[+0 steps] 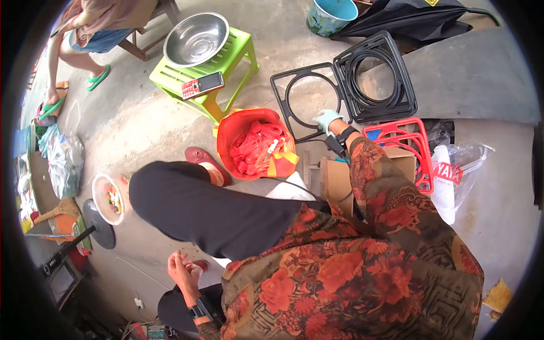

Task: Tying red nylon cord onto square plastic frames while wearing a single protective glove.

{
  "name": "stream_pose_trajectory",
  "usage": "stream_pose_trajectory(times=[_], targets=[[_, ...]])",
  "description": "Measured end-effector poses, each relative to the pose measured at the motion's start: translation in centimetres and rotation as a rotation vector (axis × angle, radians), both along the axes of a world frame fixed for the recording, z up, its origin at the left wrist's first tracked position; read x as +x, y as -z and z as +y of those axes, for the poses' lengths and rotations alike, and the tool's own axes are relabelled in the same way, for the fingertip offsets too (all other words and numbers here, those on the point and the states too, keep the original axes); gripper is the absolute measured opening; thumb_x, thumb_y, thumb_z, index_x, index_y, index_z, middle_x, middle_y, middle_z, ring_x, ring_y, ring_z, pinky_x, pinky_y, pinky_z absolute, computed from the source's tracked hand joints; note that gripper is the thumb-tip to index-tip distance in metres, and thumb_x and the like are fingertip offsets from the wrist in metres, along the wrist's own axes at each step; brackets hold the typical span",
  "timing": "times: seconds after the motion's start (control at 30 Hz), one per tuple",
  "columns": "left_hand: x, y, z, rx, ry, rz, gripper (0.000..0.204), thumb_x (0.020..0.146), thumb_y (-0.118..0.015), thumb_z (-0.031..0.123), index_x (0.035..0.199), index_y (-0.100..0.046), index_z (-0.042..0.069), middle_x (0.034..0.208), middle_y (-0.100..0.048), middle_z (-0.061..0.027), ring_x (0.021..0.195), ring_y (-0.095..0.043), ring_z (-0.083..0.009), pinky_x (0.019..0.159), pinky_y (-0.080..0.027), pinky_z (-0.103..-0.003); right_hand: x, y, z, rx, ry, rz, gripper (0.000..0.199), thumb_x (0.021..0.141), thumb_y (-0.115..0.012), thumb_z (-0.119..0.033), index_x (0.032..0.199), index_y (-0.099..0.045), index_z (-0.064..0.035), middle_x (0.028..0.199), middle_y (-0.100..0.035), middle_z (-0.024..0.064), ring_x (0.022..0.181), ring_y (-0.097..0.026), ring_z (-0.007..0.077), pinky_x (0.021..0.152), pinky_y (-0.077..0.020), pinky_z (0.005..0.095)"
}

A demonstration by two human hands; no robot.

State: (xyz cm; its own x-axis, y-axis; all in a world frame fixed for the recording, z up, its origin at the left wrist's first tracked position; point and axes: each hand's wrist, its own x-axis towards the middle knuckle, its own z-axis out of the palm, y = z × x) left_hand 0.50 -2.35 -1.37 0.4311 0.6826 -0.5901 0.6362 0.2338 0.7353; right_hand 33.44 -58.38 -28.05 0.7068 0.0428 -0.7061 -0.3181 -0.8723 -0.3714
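My right hand (330,120), in a pale glove, reaches far forward and closes on the near edge of a thin black square frame (279,97) with a round opening. Right beside that frame lies a stack of black frames (409,85) with several black rings inside. My left hand (184,271) is held low on the left, over the floor beside my leg. Its fingers are curled together, and whatever is in them is too small to make out. Between my arms and the frames stands a red bag (229,141) full of red mesh netting (255,148).
A green stool (241,48) bears a steel basin (197,39) and a red phone (202,85). Red frames (422,136) stick out of a cardboard box (340,178). A white tub (107,198) and a fan (99,224) stand left. Another person (90,42) sits at upper left.
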Motion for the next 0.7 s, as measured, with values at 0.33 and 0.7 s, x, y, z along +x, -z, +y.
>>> stream_pose_trajectory(times=[0.33, 0.7], targets=[[4.1, 0.6, 1.0, -0.065, 0.198, 0.202, 0.011, 0.087, -0.059, 0.014, 0.088, -0.055, 0.003, 0.066, -0.058, -0.0008, 0.057, -0.055, -0.0082, 0.046, -0.042, -0.021, 4.2, -0.6, 9.4, -0.183, -0.101, -0.016, 0.051, 0.072, -0.067, -0.047, 0.101, -0.064, -0.0046, 0.104, -0.064, 0.017, 0.097, -0.061, 0.0335, 0.084, -0.0478, 0.0412], [5.4, 1.0, 0.8, 0.11, 0.392, 0.295, 0.027, 0.087, -0.059, 0.02, 0.095, -0.058, -0.006, 0.09, -0.062, -0.0056, 0.082, -0.057, -0.0133, 0.072, -0.047, -0.028, 4.6, 2.2, 13.5, -0.556, 0.052, 0.015, 0.067, 0.065, -0.075, -0.048, 0.109, -0.054, -0.0026, 0.108, -0.06, 0.0179, 0.101, -0.06, 0.0307, 0.085, -0.049, 0.0384]])
